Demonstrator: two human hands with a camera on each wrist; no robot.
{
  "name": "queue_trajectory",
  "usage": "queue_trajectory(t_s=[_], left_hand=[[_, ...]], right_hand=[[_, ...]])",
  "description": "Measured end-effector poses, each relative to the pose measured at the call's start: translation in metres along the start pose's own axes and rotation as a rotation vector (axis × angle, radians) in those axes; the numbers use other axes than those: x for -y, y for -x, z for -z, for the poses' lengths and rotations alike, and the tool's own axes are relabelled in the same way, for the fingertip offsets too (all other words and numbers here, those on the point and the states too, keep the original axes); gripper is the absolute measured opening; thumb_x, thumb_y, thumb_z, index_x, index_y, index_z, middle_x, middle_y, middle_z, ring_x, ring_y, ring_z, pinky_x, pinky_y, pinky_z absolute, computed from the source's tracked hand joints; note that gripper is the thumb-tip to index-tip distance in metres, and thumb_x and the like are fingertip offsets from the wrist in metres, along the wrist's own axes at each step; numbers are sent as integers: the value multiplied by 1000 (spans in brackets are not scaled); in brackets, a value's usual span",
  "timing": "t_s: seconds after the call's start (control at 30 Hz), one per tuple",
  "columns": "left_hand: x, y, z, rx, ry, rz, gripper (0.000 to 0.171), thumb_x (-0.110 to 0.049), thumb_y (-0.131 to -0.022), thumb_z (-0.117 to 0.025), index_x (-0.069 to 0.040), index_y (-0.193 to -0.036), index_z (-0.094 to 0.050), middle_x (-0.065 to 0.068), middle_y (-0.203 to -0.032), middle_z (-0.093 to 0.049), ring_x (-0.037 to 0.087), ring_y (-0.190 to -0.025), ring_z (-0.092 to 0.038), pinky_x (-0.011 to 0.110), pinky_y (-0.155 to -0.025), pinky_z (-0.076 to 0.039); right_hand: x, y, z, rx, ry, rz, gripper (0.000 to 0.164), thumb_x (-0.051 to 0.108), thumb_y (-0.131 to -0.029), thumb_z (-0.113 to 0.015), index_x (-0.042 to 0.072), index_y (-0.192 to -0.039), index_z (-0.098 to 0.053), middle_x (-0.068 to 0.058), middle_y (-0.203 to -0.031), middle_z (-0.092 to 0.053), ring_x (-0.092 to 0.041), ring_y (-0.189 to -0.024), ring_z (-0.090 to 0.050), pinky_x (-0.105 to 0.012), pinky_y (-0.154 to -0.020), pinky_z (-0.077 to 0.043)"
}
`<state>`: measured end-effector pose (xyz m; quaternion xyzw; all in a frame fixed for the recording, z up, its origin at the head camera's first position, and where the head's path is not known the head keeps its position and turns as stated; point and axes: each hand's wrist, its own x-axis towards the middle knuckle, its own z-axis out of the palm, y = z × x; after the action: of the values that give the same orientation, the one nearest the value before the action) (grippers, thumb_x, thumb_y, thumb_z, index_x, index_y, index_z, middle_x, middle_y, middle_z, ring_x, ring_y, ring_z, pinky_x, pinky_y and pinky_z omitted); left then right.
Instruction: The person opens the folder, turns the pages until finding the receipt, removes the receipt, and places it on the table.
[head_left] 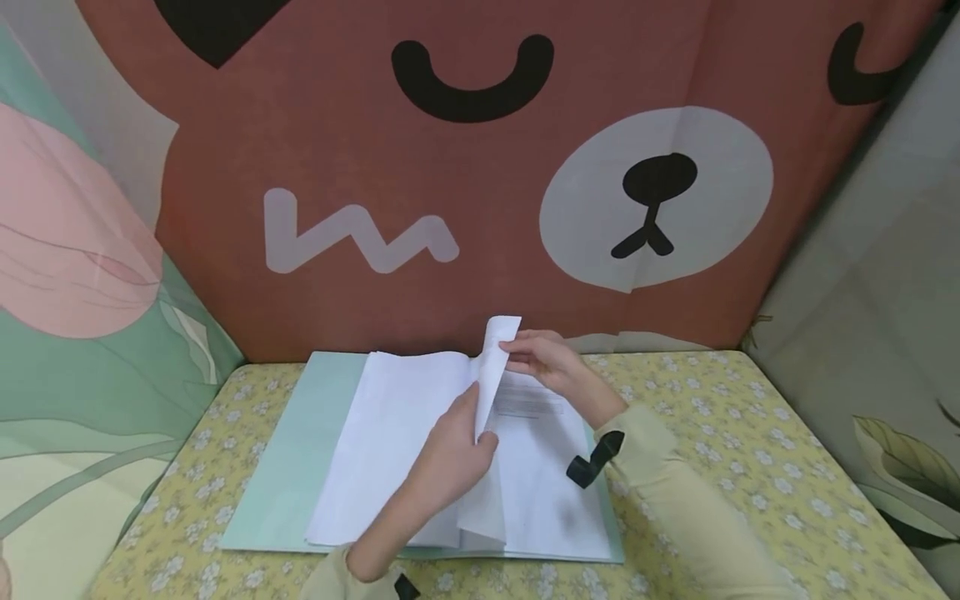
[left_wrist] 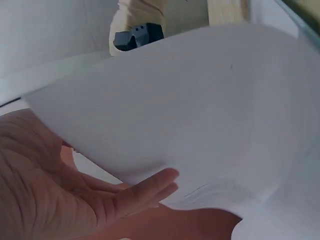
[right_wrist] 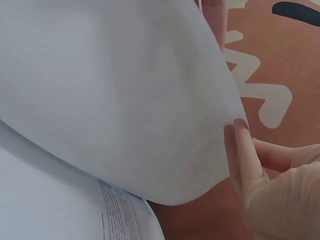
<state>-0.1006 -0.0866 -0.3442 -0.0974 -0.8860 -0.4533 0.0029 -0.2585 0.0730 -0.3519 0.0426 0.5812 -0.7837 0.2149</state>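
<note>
A white page (head_left: 491,375) stands raised and curved above an open document folder with a pale green cover (head_left: 288,467). Its outer edge is pinched by my right hand (head_left: 551,367), thumb on one side and fingertips on the other near the far corner. Lower along the same page, my left hand (head_left: 453,450) holds the edge between thumb and fingers. The page (left_wrist: 165,115) fills much of the left wrist view and bends toward the folder's middle. In the right wrist view, printed lines show on the sheet beneath (right_wrist: 120,215).
White sheets (head_left: 397,417) lie flat on the folder's left side, and a printed sheet (head_left: 555,483) on its right. A yellow floral cloth (head_left: 712,442) covers the table. Behind stands a brown bear-print backdrop (head_left: 480,167). Black straps (head_left: 596,460) hang at the sleeves.
</note>
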Motion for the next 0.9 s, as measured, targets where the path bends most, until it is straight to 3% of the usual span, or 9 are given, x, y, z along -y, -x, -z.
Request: queue_trajectory(t_s=[0.2,0.37,0.47,0.63,0.73,0.9], left_hand=[[-1,4,3,-9,-139,-51,57,8,-94,-48,20,-149,-37,34,-150,-46,39,-133,-54,47,-87,-57],[4,4,9,-78,-198,-102,51,15,-91,-49,21,-141,-48,35,-138,-57,40,-126,-61,43,-81,-60],[7,3,13,-121,-204,-104,48,16,-89,-49,18,-137,-55,34,-133,-61,41,-124,-61,44,-83,-59],[14,4,22,-173,-183,-83,45,15,-89,-50,14,-132,-62,30,-129,-66,41,-122,-64,51,-90,-58],[20,5,29,-199,-188,-72,45,15,-88,-50,12,-131,-64,28,-127,-68,40,-121,-65,54,-94,-57],[35,10,45,-218,-250,-41,47,17,-89,-47,10,-134,-62,27,-132,-66,40,-126,-62,53,-99,-54]], right_hand=[[-3,0,-4,-9,10,29,42,-6,-100,-62,-12,-140,-52,-20,-126,-61,-21,-99,-70,-36,-91,-58],[-4,1,-3,13,27,44,25,-2,-101,-64,-8,-124,-59,-16,-114,-64,-20,-93,-71,-35,-87,-61],[-2,1,0,50,15,72,20,2,-103,-62,-7,-121,-59,-12,-103,-68,-19,-89,-72,-37,-88,-60],[2,3,9,103,23,113,36,12,-107,-57,-10,-135,-53,-12,-95,-73,-22,-88,-75,-44,-98,-54],[3,6,14,102,52,111,39,18,-108,-56,-9,-137,-51,-13,-99,-74,-23,-91,-75,-39,-94,-58],[2,7,24,95,86,105,29,22,-109,-56,-2,-125,-55,-11,-99,-75,-22,-90,-76,-33,-87,-61]])
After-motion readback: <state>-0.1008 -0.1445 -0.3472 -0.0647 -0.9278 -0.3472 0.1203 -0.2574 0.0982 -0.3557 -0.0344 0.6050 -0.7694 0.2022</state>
